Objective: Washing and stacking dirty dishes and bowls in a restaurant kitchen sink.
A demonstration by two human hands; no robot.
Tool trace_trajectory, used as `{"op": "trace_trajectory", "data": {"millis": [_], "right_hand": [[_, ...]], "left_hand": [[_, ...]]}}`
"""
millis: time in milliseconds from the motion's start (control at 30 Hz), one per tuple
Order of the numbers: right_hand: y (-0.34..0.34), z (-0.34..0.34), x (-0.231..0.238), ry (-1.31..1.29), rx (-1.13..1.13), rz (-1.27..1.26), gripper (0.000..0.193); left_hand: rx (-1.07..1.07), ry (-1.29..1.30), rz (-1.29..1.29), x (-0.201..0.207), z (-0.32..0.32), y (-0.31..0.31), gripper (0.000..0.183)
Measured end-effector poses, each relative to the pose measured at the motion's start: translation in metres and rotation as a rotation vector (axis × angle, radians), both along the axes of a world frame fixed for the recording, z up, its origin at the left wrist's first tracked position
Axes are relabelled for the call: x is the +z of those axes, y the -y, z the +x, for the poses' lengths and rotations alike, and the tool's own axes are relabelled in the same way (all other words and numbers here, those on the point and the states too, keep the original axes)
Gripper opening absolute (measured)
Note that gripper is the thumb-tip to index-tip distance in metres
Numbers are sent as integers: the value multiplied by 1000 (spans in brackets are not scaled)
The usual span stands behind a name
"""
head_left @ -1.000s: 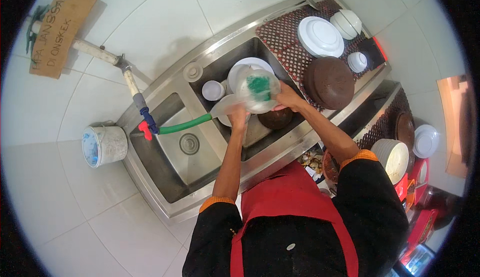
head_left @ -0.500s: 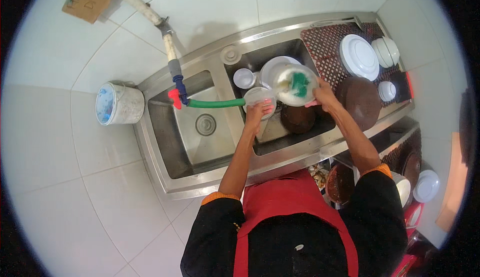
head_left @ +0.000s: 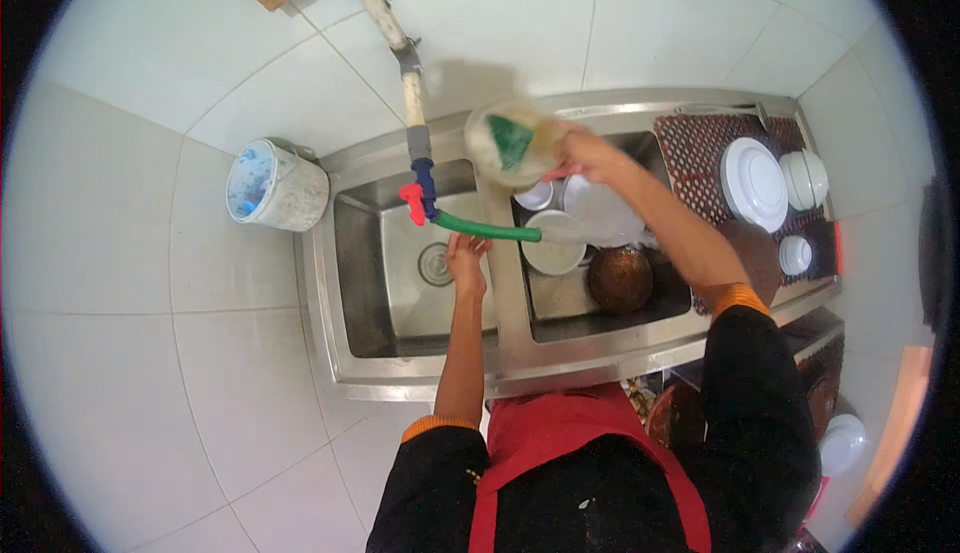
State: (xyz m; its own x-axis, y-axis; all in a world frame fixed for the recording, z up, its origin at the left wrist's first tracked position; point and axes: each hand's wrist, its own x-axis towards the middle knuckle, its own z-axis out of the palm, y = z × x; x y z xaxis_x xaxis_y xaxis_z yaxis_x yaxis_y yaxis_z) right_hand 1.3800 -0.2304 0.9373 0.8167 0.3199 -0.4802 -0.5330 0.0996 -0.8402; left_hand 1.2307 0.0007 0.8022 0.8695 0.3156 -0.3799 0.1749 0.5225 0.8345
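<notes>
My right hand [head_left: 582, 156] grips the rim of a pale, see-through tub [head_left: 488, 168], slightly blurred. A green scouring pad [head_left: 511, 142] and whitish suds lie in it. The tub is above the divider between the basins, behind the hose. My left hand [head_left: 467, 258] is over the left basin, empty, fingers apart just under the green hose [head_left: 490, 228]; whether they touch it I cannot tell. Water shoots rightward from the hose's end, above a pale round bowl [head_left: 556, 256] in the right basin. A red-handled tap [head_left: 414, 203] feeds the hose.
White dishes [head_left: 603, 208] and a dark brown round vessel [head_left: 620, 280] sit in the right basin [head_left: 570, 327]. White plates [head_left: 754, 185], bowls [head_left: 803, 180] and a small white cup [head_left: 795, 255] stand on the mat at right. A white bucket [head_left: 290, 193] stands left of the sink.
My left hand has left the bowl by the hose's end and moved left under the hose. My right hand has carried the tub left and away from me. Water now streams strongly; the view has shifted.
</notes>
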Motion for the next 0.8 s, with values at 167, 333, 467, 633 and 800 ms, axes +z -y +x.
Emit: {"op": "trace_trajectory", "data": {"millis": [167, 333, 467, 633, 800], "right_hand": [[-68, 4, -30, 65, 160, 162, 65], [-85, 11, -40, 145, 144, 185, 61], [-30, 5, -38, 54, -13, -65, 59], [160, -17, -45, 338, -225, -358, 22], [387, -66, -57, 341, -762, -1504, 40]], "left_hand": [[-81, 74, 31, -9, 15, -15, 47], [-265, 213, 46, -13, 36, -23, 55], [-311, 149, 103, -19, 41, -29, 60], [-9, -5, 195, -15, 3, -48, 25], [-57, 105, 404, 20, -65, 10, 23]]}}
